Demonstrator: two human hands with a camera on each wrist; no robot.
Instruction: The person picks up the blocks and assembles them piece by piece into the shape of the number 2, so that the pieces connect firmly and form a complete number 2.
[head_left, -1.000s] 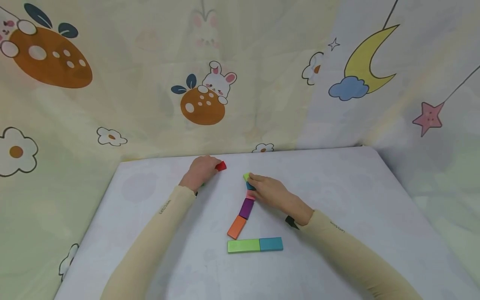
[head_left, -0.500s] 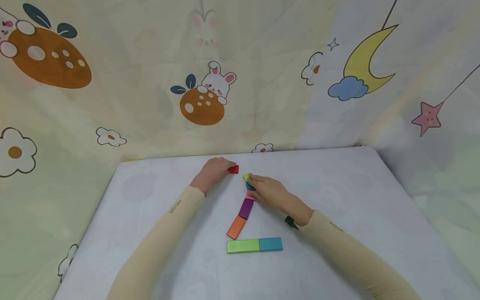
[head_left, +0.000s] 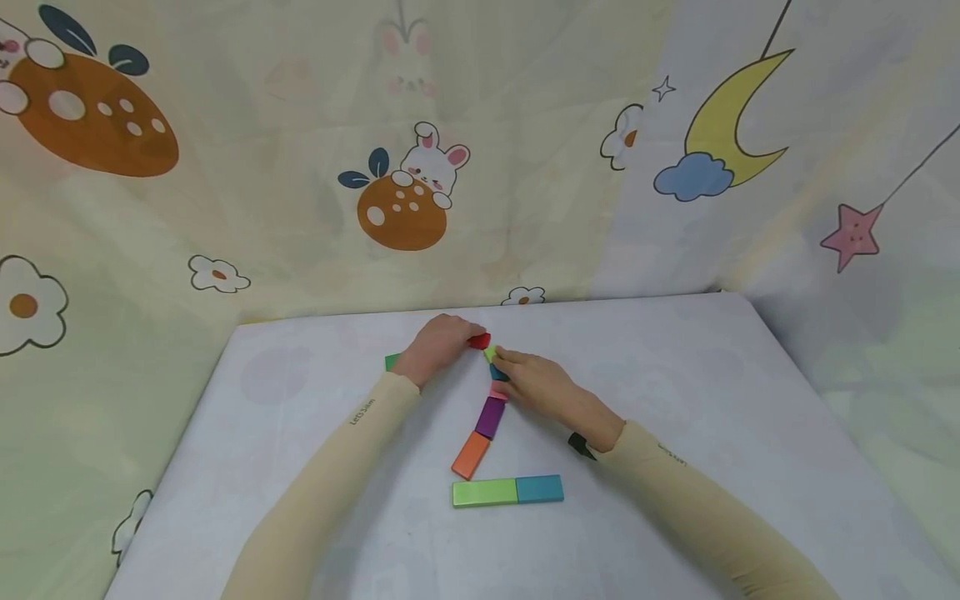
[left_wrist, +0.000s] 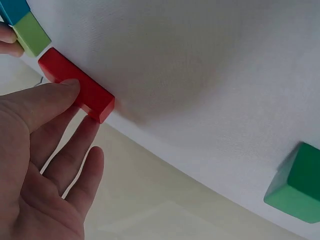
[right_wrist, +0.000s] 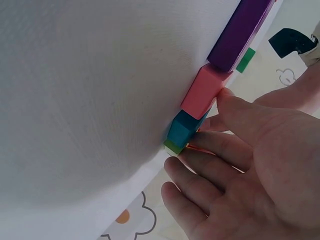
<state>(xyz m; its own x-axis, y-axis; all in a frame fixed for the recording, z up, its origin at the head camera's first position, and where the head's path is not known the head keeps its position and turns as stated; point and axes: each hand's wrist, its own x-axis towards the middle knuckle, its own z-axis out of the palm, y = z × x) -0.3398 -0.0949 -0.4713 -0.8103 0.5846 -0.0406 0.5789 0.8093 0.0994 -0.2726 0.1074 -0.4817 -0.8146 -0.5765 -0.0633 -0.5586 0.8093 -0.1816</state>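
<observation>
My left hand [head_left: 438, 348] pinches a red block [left_wrist: 80, 84] between thumb and fingers at the far end of a curved row. In the left wrist view a small gap parts it from the light green block [left_wrist: 33, 34]. My right hand [head_left: 546, 388] lies along the row's right side, fingers fairly straight. Its thumb touches the pink block [right_wrist: 206, 90], while the fingers rest by the teal block [right_wrist: 183, 127] and the light green one. The purple block [head_left: 491, 417] and orange block [head_left: 470, 455] continue the row toward me.
A longer light green block [head_left: 484, 492] and a blue block [head_left: 539, 489] lie end to end in front of the row. Beyond my left wrist sits a green block [left_wrist: 297, 185]. The white table [head_left: 675, 350] meets a patterned cloth [head_left: 300, 208] at the back.
My left hand has carried the red block rightward to the row's far end, uncovering the green block behind the wrist. The right hand has stayed at the row.
</observation>
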